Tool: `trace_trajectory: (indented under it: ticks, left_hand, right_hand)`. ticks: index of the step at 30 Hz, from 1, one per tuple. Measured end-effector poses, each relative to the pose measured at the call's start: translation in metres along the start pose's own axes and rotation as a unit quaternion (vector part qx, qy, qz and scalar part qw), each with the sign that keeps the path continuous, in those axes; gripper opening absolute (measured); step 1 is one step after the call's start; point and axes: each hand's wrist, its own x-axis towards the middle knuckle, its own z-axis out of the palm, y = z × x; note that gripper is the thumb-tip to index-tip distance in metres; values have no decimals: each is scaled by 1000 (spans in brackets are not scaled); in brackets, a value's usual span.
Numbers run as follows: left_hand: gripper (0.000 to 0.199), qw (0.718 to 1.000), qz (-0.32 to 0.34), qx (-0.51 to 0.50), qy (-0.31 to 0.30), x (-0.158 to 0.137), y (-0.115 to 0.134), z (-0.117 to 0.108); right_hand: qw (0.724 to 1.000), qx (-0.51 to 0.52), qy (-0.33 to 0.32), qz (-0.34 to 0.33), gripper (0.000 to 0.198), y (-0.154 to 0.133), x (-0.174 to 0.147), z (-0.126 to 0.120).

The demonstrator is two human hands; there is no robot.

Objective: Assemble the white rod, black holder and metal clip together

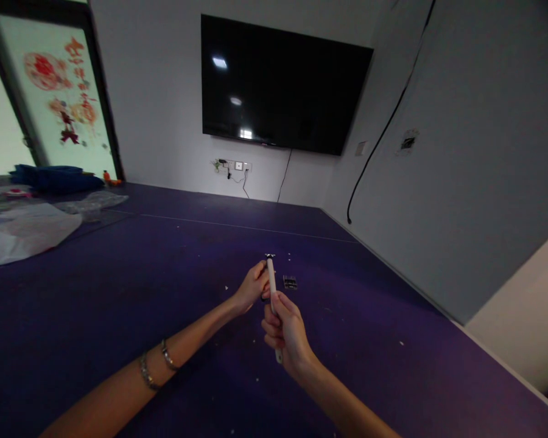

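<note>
My right hand (287, 331) is wrapped round the long pale handle of a T-shaped tool (272, 277), which looks like a razor. The tool stands nearly upright, its handle end showing below my fist. A small silver crosspiece sits at its top, with a dark part just under it. My left hand (252, 286) is closed beside the upper handle, fingertips close to the head. Something dark shows under its fingers, but I cannot make out what it is. Just right of the tool, a small clear case with dark pieces (290, 282) lies on the purple surface (173, 304).
Small white bits are scattered over the surface. Clear plastic wrapping (94, 204), a white sheet (31, 231) and a dark blue cloth bundle (57, 178) lie at the far left. A black cable (386, 128) hangs along the right wall. A television (283, 85) is mounted on the back wall.
</note>
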Motion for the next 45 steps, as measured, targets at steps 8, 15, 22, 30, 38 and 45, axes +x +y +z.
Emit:
trace_trajectory:
  ticks: [8,15,22,30,38,45]
  left_hand:
    - [21,1000,-4,5,-21,1,-5,-3]
    - [20,999,-5,20,-29,0,-6,-1]
    - [19,999,29,-16,-11,11,5,-15]
    - [17,999,35,-20,26,19,14,-33]
    - [15,999,20,-31,-8,16,17,-27]
    - [17,999,-4,-41,-13,10,24,-19]
  right_hand:
    - [1000,9,1,-26,32,-9,6,-3]
    - [999,16,8,-29,31,-13,5,-2]
    - [1000,4,9,-16,28,-11,0,-6]
    - [997,-1,52,-60,27,-39,20,-20]
    - [962,-199,107,-152,27,-51,45,-44]
    - [701,-668,157,-195,36,-43,74,-75]
